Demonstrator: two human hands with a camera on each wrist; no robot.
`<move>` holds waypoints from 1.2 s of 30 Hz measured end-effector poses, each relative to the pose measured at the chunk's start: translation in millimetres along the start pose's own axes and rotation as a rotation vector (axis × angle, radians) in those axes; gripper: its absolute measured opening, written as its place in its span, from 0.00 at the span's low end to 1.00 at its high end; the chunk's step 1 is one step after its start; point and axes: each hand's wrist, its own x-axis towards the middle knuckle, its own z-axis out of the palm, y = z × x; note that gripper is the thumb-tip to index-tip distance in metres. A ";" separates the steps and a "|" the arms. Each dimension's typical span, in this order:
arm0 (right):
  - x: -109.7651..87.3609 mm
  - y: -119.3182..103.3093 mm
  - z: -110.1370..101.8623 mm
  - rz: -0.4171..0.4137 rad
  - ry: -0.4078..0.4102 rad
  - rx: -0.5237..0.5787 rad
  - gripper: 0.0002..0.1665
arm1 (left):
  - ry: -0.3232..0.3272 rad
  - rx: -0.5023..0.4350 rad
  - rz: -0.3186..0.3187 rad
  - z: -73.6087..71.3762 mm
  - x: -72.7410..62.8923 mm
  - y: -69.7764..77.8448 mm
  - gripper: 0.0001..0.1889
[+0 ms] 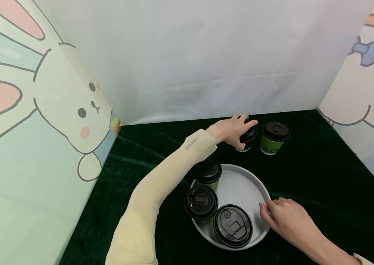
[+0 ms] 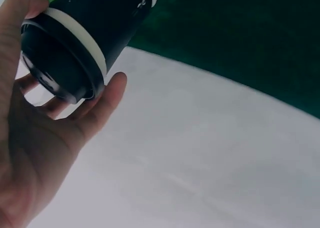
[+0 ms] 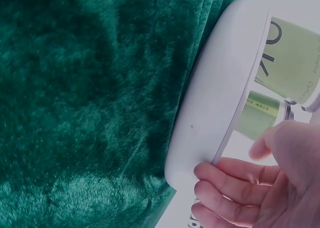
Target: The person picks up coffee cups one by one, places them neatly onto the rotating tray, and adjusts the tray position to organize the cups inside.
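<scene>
My left hand [image 1: 231, 130] reaches to the back of the table, fingers spread around a dark paper coffee cup [image 1: 247, 137] with a black lid. In the left wrist view the thumb lies by the lid's rim, the other fingers around the far side of the lid [image 2: 55, 63]; a firm hold cannot be made out. My right hand [image 1: 287, 217] grips the rim of a round light-grey tray [image 1: 240, 184], thumb over the inside, fingers [image 3: 225, 185] against the outer wall. Three black-lidded cups, a rear one [image 1: 208, 171], a left one [image 1: 201, 202] and a front one [image 1: 233, 225], stand on the tray.
A green paper cup [image 1: 274, 138] with a black lid stands just right of the dark cup. Dark green velvety cloth [image 1: 322, 176] covers the table. A white backdrop [image 1: 206, 55] rises behind, and cartoon-printed panels [image 1: 64, 99] stand at both sides.
</scene>
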 end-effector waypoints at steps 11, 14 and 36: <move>-10.1 -10.9 -5.2 0.068 -0.107 0.097 0.30 | 0.040 0.097 0.090 -38.7 -54.1 38.7 0.48; -13.7 -15.2 -6.9 0.070 -0.144 0.143 0.29 | 0.068 0.117 0.115 -45.0 -71.0 51.8 0.47; -19.5 -17.2 -8.7 0.059 -0.546 0.698 0.19 | -0.002 0.223 0.265 -45.0 -149.0 116.7 0.48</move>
